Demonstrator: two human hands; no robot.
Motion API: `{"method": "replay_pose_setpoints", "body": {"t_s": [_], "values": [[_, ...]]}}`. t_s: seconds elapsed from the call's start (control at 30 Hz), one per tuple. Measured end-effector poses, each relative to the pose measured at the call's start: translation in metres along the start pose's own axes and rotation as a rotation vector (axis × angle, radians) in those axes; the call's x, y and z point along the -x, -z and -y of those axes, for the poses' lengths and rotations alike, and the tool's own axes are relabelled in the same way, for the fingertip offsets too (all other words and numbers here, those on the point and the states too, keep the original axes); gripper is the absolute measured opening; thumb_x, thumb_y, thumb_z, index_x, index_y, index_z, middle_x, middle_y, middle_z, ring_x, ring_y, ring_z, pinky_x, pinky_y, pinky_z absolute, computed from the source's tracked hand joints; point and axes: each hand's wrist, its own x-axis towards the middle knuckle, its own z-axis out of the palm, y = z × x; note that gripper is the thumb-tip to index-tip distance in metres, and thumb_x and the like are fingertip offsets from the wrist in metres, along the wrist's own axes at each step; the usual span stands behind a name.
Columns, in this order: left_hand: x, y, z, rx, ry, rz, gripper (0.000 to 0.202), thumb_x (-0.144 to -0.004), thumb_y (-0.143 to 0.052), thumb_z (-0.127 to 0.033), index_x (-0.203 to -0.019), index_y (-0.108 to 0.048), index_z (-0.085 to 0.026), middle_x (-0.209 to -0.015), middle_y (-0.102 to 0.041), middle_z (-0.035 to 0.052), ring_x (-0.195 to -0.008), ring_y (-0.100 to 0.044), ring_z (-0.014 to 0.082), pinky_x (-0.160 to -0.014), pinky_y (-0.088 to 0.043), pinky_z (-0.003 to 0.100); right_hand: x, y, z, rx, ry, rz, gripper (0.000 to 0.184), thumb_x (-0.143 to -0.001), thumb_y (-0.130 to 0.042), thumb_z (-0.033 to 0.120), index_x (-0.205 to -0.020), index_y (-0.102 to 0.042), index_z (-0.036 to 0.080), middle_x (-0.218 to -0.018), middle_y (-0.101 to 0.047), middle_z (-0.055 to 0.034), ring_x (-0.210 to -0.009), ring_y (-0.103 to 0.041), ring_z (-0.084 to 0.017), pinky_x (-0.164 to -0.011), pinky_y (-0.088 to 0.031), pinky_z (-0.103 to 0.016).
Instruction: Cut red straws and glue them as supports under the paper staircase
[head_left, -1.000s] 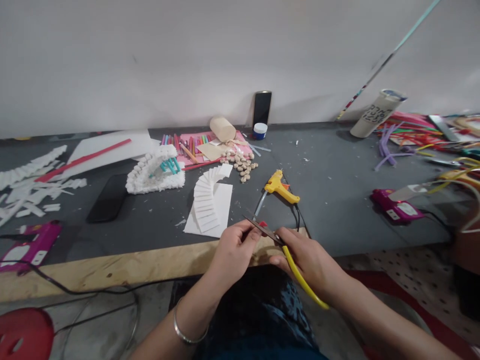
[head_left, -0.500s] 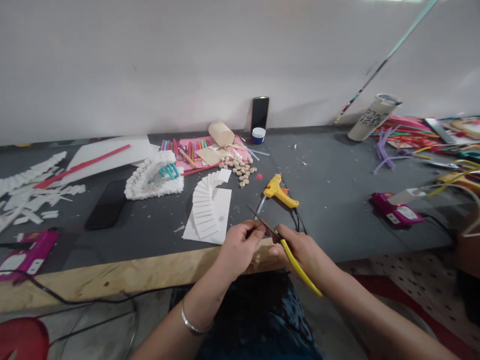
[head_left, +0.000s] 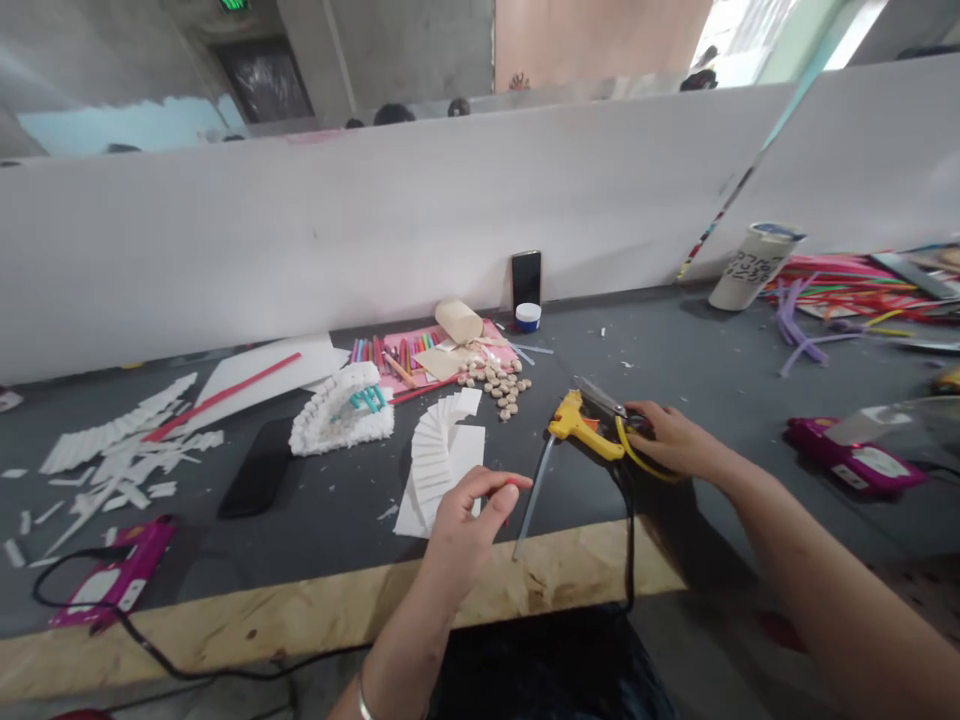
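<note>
1. Has stretched the right hand point(head_left: 670, 440) forward onto the grey table point(head_left: 720, 370); half a second ago kept it near the body, close against the left one.
2. Curls that hand loosely over the yellow looped handles of the scissors point(head_left: 602, 399). Lays the thin steel blades flat on the table, just behind the glue gun point(head_left: 576, 426); earlier held them raised between both hands.
3. Keeps the left hand point(head_left: 465, 520) lifted above the plywood edge point(head_left: 300, 610), thumb and forefinger pinched shut on a tiny red piece point(head_left: 511, 485), other fingers folded under. Held the same piece up at the blades before; now well apart from the scissors.
4. Looks higher than before: sees over the top of the white partition point(head_left: 375, 220) into the room behind, where earlier only saw blank white.
5. Around the hands:
   - glue gun of glossy yellow plastic, with a translucent stick point(head_left: 534, 495) running back toward the table edge and a black cord point(head_left: 628, 540) dropping over it;
   - matte, speckled table top with a rough, grainy plywood rim;
   - white paper slips fanned like curved stairs point(head_left: 439, 460), just left of the left hand;
   - beyond them, a crumbly white foam arch point(head_left: 337, 420) with teal sticks inside;
   - small pale oval beads point(head_left: 499, 380) scattered in a heap;
   - flat black phone point(head_left: 259, 465), smooth and dark.
</note>
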Motion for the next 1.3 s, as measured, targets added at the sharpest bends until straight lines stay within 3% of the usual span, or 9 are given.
{"method": "replay_pose_setpoints", "body": {"t_s": [0.1, 0.17, 0.27, 0.33, 0.43, 0.73, 0.87, 1.07, 1.3], "values": [[-0.006, 0.004, 0.002, 0.029, -0.046, -0.052, 0.022, -0.086, -0.059, -0.036, -0.093, -0.076, -0.023, -0.071, -0.052, -0.0005, -0.069, -0.049, 0.0137, -0.072, -0.039, 0.027, 0.01, 0.018, 0.03, 0.122, -0.004, -0.134, 0.037, -0.081, -0.059, 0.04, -0.11, -0.067, 0.02, -0.098, -0.066, -0.0168, -0.093, -0.061, -0.033, -0.08, -0.046, -0.046], [-0.011, 0.004, 0.005, 0.05, -0.07, -0.1, 0.022, -0.086, -0.059, -0.035, -0.094, -0.076, -0.023, -0.071, -0.052, -0.0006, -0.071, -0.049, 0.0138, -0.073, -0.039, 0.027, 0.021, 0.031, 0.066, -0.073, 0.096, -0.164, 0.034, -0.088, -0.052, 0.041, -0.112, -0.067, 0.023, -0.1, -0.067, -0.0133, -0.095, -0.062, -0.029, -0.08, -0.047, -0.041], [-0.019, 0.002, 0.01, 0.094, -0.106, -0.174, 0.022, -0.086, -0.06, -0.036, -0.096, -0.076, -0.024, -0.072, -0.053, -0.0006, -0.075, -0.051, 0.0137, -0.076, -0.039, 0.027, 0.035, 0.042, 0.129, -0.492, 0.306, 0.014, 0.026, -0.09, -0.051, 0.038, -0.102, -0.068, 0.024, -0.097, -0.07, -0.0055, -0.084, -0.064, -0.019, -0.073, -0.05, -0.032], [-0.023, 0.0, 0.012, 0.131, -0.125, -0.212, 0.022, -0.085, -0.062, -0.036, -0.096, -0.076, -0.024, -0.075, -0.056, -0.0001, -0.077, -0.052, 0.0137, -0.078, -0.041, 0.027, 0.041, 0.041, 0.162, -0.638, 0.342, 0.104, 0.02, -0.087, -0.055, 0.034, -0.097, -0.069, 0.024, -0.089, -0.071, -0.0023, -0.076, -0.063, -0.017, -0.069, -0.049, -0.029], [-0.025, 0.001, 0.016, 0.206, -0.131, -0.242, 0.022, -0.083, -0.065, -0.035, -0.096, -0.077, -0.023, -0.083, -0.062, 0.0022, -0.083, -0.055, 0.0148, -0.081, -0.043, 0.028, 0.041, 0.034, 0.191, -0.778, 0.334, 0.168, 0.014, -0.085, -0.056, 0.028, -0.086, -0.069, 0.021, -0.082, -0.071, -0.0007, -0.072, -0.063, -0.015, -0.066, -0.048, -0.027], [-0.032, 0.01, 0.025, 0.32, -0.058, -0.217, 0.028, -0.08, -0.068, -0.039, -0.101, -0.076, -0.022, -0.105, -0.071, 0.0068, -0.102, -0.062, 0.0195, -0.091, -0.047, 0.031, 0.028, -0.004, 0.203, -0.957, 0.306, 0.093, 0.011, -0.082, -0.057, 0.026, -0.082, -0.067, 0.02, -0.078, -0.071, -0.0002, -0.072, -0.064, -0.014, -0.067, -0.048, -0.025], [-0.044, 0.028, 0.035, 0.113, -0.069, -0.259, 0.035, -0.083, -0.063, -0.041, -0.113, -0.071, -0.023, -0.121, -0.067, 0.0072, -0.099, -0.062, 0.0184, -0.088, -0.048, 0.03, 0.015, -0.03, 0.199, -0.878, 0.246, 0.03, 0.011, -0.081, -0.06, 0.029, -0.082, -0.066, 0.02, -0.075, -0.071, 0.0002, -0.067, -0.063, -0.014, -0.064, -0.046, -0.025], [-0.077, 0.064, 0.057, -0.254, -0.244, -0.45, 0.036, -0.088, -0.055, -0.038, -0.115, -0.067, -0.018, -0.114, -0.066, 0.0109, -0.099, -0.062, 0.0204, -0.083, -0.05, 0.032, -0.008, -0.066, 0.192, -0.814, 0.194, -0.012, 0.01, -0.078, -0.058, 0.027, -0.082, -0.066, 0.022, -0.07, -0.07, 0.0017, -0.062, -0.063, -0.014, -0.059, -0.046, -0.024], [-0.088, 0.066, 0.069, -0.593, -0.307, -0.373, 0.041, -0.089, -0.054, -0.036, -0.126, -0.06, -0.019, -0.128, -0.062, 0.0122, -0.119, -0.056, 0.0262, -0.102, -0.043, 0.044, -0.018, -0.076, 0.196, -0.802, 0.195, -0.02, 0.007, -0.077, -0.057, 0.022, -0.078, -0.064, 0.022, -0.065, -0.07, 0.003, -0.061, -0.064, -0.014, -0.058, -0.047, -0.023]]}}
